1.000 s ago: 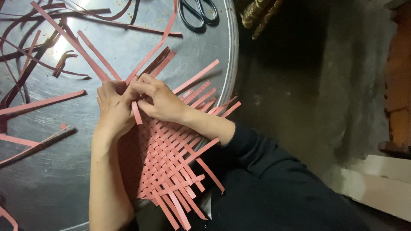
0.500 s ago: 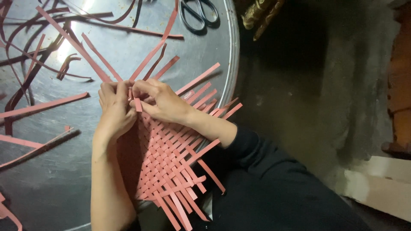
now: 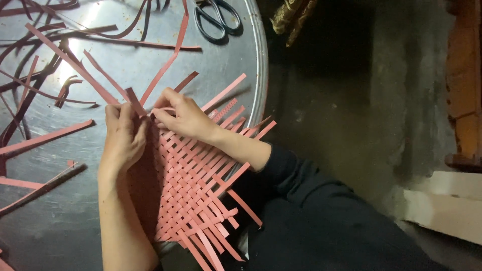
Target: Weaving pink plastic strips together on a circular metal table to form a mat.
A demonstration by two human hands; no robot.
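Weaving is in hand: on the round metal desk [image 3: 216, 65], left hand [image 3: 123, 138] and right hand [image 3: 183, 116] pinch one pink strip [image 3: 134, 100] at the flat pink woven mat's [image 3: 193, 180] top corner; tucking it likely calls for a firm pull.

Looked like a home craft/workshop corner, not a factory. Work surface was a round dull-grey metal tray table [image 3: 236, 65], scratched, w/ loose pink and dark paper strips [image 3: 47, 135] scattered on it. Black-handled scissors [image 3: 217, 19] lay at its far edge. Bare grey concrete floor [image 3: 361, 110] beside it, dim light. Worn orange-brown wooden furniture piece [image 3: 464, 85] stood at the right edge.
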